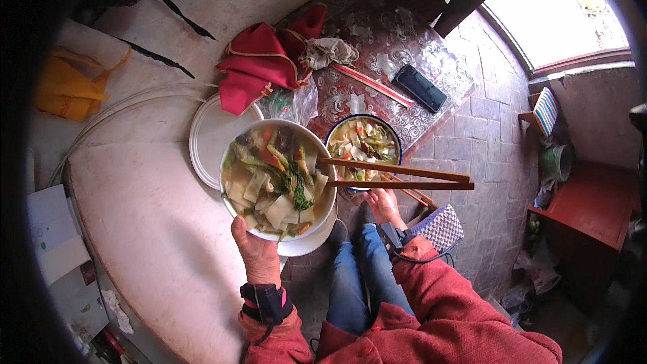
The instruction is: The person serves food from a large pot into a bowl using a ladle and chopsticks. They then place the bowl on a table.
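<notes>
My left hand (257, 253) grips the near-left rim of a white bowl (331, 207), thumb at the edge. Flat noodles, green leaves and orange-red vegetable pieces sit in its broth (275, 177). A pair of wooden chopsticks (404, 174) lies across that bowl's right rim, ends sticking out to the right. My right hand (384, 206) holds the near edge of a smaller blue-rimmed bowl (399, 144), its fingers partly hidden beneath. This bowl contains similar noodles and vegetables (361, 144). More chopsticks (417, 194) slant out from its near-right side.
The patterned table (379, 91) bears a phone (420, 88), a red-striped strap (371, 85), red cloth (263, 65) and a grey rag (331, 52). A round white lid or plate (207, 136) lies left. Below stands a stool with a woven cover (442, 230). A red cabinet (589, 207) is right.
</notes>
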Demonstrator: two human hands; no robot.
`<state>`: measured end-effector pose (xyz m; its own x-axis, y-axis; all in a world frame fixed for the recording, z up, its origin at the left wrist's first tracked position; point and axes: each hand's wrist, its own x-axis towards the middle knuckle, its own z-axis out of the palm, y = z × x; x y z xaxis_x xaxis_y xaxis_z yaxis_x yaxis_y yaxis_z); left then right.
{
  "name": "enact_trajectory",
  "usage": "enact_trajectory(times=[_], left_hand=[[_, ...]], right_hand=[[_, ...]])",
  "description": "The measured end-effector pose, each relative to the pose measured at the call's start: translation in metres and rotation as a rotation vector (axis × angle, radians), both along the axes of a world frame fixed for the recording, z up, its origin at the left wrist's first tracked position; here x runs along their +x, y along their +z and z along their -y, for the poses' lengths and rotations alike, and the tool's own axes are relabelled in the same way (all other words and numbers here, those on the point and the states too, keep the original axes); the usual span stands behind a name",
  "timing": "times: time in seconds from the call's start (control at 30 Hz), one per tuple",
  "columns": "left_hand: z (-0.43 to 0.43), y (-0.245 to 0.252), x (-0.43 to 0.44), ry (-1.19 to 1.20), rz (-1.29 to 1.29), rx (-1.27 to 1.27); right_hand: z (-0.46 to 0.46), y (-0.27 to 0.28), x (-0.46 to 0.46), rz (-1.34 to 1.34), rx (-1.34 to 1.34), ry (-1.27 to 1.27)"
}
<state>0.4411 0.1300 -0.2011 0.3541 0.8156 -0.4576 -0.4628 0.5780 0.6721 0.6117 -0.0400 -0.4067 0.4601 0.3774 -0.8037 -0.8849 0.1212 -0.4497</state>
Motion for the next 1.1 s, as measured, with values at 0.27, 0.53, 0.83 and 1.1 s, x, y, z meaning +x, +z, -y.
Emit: enact_trajectory(times=[0.27,0.53,0.83,1.1], left_hand=[[0.001,-0.003,0.003,0.03,-0.003,-0.054],[-0.005,-0.021,0.001,-0.014,0.029,-0.015],[-0.01,-0.036,-0.002,0.017,0.031,-0.02],[-0.013,-0.041,0.001,0.034,-0.003,-0.052]], right_hand=[[-0.005,-0.012,0.007,0.09,-0.002,0.001],[-0.041,-0.013,0.036,0.123,-0.17,-0.026],[-0.086,-0.009,0.08,0.139,-0.136,-0.048],[-0.123,0.006,0.114,0.208,-0.129,-0.055]])
